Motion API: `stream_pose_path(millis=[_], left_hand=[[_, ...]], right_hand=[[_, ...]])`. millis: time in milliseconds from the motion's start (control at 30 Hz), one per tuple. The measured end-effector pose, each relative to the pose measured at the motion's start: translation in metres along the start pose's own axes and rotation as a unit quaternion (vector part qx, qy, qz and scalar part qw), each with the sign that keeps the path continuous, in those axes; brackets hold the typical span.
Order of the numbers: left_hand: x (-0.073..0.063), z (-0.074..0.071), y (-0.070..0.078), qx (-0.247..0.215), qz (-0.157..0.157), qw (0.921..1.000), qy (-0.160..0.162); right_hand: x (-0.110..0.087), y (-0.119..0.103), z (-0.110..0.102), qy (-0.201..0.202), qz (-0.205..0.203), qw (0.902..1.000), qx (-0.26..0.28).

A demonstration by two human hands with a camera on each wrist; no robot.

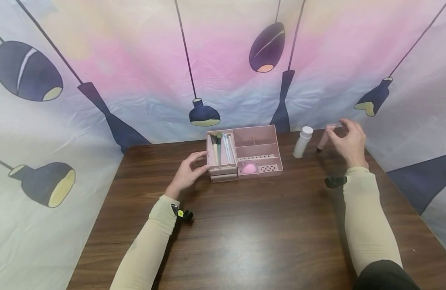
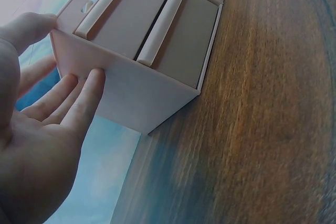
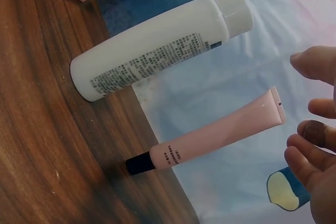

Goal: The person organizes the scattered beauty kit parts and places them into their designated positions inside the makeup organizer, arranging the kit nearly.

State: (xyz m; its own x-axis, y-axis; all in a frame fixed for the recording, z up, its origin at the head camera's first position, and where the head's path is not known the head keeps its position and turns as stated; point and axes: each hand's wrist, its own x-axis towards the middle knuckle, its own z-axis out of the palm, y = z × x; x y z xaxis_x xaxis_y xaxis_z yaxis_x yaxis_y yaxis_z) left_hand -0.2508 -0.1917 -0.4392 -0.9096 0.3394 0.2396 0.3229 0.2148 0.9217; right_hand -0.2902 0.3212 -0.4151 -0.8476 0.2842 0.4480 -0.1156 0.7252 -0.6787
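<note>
A pink desktop organizer (image 1: 257, 139) with compartments and drawers stands at the back of the table. My left hand (image 1: 189, 171) is at its left side; in the left wrist view the fingers (image 2: 86, 98) lie against the side wall and the thumb is at the top front edge. A pink squeeze tube (image 3: 218, 132) stands upright on its black cap (image 3: 140, 163). Just right of the tube, my right hand (image 1: 349, 143) has thumb and fingers spread, with a gap to the tube in the right wrist view. Left of the tube stands a white bottle (image 3: 152, 48) with printed text.
Makeup brushes (image 1: 217, 147) lie in the organizer's top left tray, and a pink sponge (image 1: 249, 168) sits in its front compartment. A printed cloth backdrop (image 1: 146, 80) hangs right behind the brown wooden table (image 1: 244, 225).
</note>
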Motion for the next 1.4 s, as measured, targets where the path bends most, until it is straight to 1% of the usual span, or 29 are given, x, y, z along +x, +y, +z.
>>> stream_pose_path(millis=[200,267,367,500,567,800,1033,1233,1400], left_hand=[[0.005,-0.001,-0.027,0.003,0.014,0.9999,0.007],[0.005,-0.001,-0.024,0.001,0.008,1.0,0.005],[0.002,0.0,-0.013,0.001,0.002,1.0,0.004],[-0.001,0.0,0.001,0.002,0.005,1.0,0.0],[-0.001,0.0,0.003,0.001,0.005,1.0,-0.001],[0.0,-0.002,0.003,-0.003,0.01,0.9999,0.005],[0.0,-0.001,0.003,-0.007,0.003,1.0,-0.001],[0.001,0.0,0.002,-0.003,0.004,1.0,-0.002],[0.0,0.0,0.003,-0.005,-0.002,1.0,-0.002]], right_hand=[[-0.002,0.004,0.001,0.001,0.007,1.0,0.002],[-0.002,0.004,0.002,0.004,0.007,1.0,0.002],[-0.002,0.004,0.003,0.002,0.01,0.9999,0.004],[-0.002,0.005,0.004,-0.006,0.018,0.9998,0.003],[-0.002,0.006,0.005,-0.011,0.025,0.9996,0.005],[0.001,0.009,0.014,-0.018,0.04,0.999,0.003],[0.003,0.016,0.024,-0.023,0.087,0.9959,0.005],[0.007,0.023,0.034,-0.017,0.095,0.9953,-0.006],[0.007,0.025,0.038,-0.024,0.122,0.9921,-0.017]])
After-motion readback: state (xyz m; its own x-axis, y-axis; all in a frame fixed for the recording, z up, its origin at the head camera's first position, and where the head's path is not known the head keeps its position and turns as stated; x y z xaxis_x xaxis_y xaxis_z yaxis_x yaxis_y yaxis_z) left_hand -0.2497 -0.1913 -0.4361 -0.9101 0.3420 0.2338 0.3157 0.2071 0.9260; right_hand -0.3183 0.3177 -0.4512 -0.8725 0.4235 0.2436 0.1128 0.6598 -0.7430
